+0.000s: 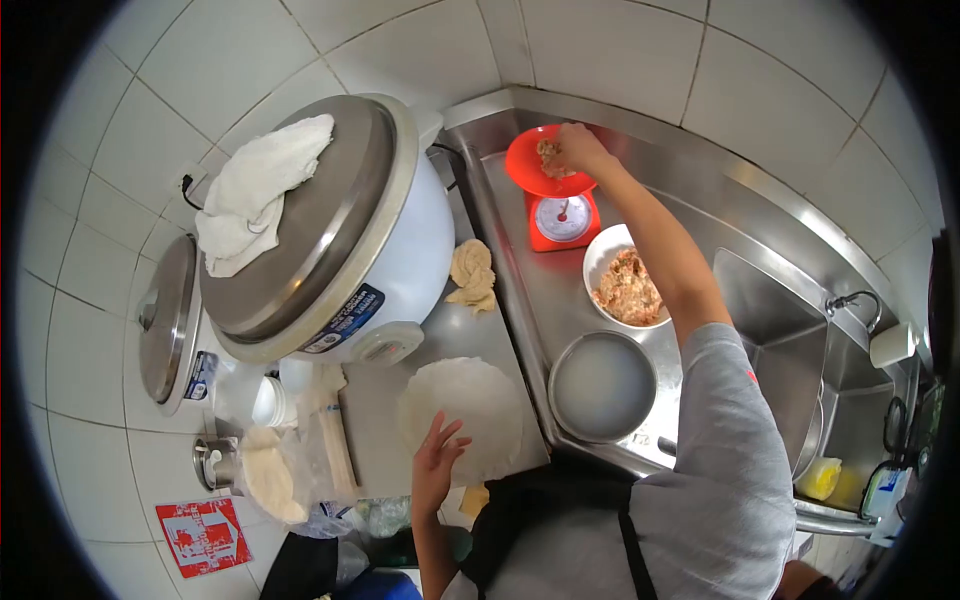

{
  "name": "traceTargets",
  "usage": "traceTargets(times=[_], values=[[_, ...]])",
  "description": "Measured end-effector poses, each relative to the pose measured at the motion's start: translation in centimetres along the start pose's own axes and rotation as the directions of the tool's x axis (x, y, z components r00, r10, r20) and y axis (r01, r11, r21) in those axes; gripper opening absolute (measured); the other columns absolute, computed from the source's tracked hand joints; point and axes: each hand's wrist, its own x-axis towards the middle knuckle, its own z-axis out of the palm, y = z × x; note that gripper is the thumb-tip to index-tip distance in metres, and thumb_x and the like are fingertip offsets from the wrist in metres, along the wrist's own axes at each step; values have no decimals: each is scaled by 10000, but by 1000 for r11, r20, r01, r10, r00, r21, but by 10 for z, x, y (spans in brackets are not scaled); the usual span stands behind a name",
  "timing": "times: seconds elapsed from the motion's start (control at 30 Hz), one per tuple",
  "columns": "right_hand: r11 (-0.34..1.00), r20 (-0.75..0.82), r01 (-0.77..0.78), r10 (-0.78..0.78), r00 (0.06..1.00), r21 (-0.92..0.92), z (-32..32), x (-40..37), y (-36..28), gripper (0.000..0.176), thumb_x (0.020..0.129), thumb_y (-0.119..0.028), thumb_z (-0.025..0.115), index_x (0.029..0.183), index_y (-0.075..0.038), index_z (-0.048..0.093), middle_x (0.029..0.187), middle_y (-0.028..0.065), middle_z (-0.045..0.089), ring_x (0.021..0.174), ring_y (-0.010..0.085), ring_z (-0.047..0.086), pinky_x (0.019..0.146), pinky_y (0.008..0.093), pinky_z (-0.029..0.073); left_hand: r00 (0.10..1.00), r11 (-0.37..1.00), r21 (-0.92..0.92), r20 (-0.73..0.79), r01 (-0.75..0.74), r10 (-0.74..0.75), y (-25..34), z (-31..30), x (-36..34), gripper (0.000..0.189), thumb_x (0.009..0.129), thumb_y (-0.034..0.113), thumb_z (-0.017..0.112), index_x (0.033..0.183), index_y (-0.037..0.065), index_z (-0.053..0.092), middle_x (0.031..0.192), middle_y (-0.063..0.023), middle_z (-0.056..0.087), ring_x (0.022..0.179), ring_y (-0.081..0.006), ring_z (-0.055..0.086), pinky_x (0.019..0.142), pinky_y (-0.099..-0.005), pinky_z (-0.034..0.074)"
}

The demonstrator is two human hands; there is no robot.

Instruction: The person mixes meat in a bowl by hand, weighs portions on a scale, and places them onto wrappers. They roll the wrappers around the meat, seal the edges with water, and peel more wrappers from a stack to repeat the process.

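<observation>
My right hand reaches over the red pan of a kitchen scale, its fingers drawn together at a small lump of minced meat mixture. Just below the scale, a white bowl holds more of the same mixture, partly hidden behind my right forearm. My left hand is spread over the lower edge of a thin, round, whitish sheet, with nothing in its fingers. That sheet lies flat on the steel counter.
A metal pot of cloudy liquid stands beside the bowl. Left of the counter is a large rice cooker with a white cloth on its lid. A crumpled beige cloth lies near it. The sink is at the right.
</observation>
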Motion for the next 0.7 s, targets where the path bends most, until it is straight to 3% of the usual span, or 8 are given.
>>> traceTargets(times=[0.07,0.17,0.3,0.5,0.57,0.6,0.67,0.7], values=[[968,-186,-71,26,982,-240,5,5,1,149,651,-152,715,660,-30,631,707,126,679,707,264,684,634,387,546,995,999,-28,-98,34,-36,-7,-8,-13,535,949,93,500,1442,57,296,1262,-167,552,998,-208,618,845,-299,478],[926,-276,-69,-39,960,-372,17,5,9,181,682,-168,705,777,-20,662,858,168,683,828,320,671,710,435,543,984,998,-54,-172,36,-44,-14,-16,-23,514,953,103,503,1429,43,319,1243,-161,566,986,-208,621,840,-297,479],[937,-216,-16,-64,974,-349,17,13,16,221,701,-174,692,861,-23,663,935,199,663,864,343,656,749,437,539,977,998,-33,-206,50,-56,-16,-19,-21,501,956,117,509,1418,33,334,1227,-154,576,977,-204,622,833,-293,479],[977,-355,25,-101,929,-214,16,8,26,190,710,-147,659,871,-53,696,900,190,670,848,334,655,766,421,531,978,1000,0,-207,14,-14,-19,-22,-18,493,956,118,513,1411,25,347,1217,-151,582,976,-199,621,825,-285,476],[998,-341,57,-63,938,-28,6,2,31,211,692,-130,655,880,-54,711,835,186,674,806,299,667,738,380,532,979,1000,1,-202,19,-18,-18,-22,-17,488,956,117,511,1408,22,351,1213,-151,584,976,-199,621,824,-285,475],[998,-340,51,-58,939,-29,5,-1,34,211,692,-130,655,880,-54,711,835,186,674,806,299,667,738,380,532,979,1000,4,-204,19,-18,-19,-22,-18,486,957,119,512,1406,20,354,1210,-151,587,975,-198,621,826,-285,475],[963,-361,66,34,932,260,4,-6,40,215,669,-102,670,864,-22,711,763,141,685,738,223,670,691,328,531,979,1000,7,-202,20,-18,-19,-22,-16,484,957,122,513,1404,19,357,1207,-152,589,975,-198,622,827,-286,475],[964,-362,61,39,931,260,6,-4,48,215,669,-102,670,864,-22,711,763,141,685,738,223,670,691,328,531,979,1000,8,-203,21,-19,-19,-22,-15,482,957,126,514,1402,19,362,1206,-152,590,975,-197,622,828,-286,474]])
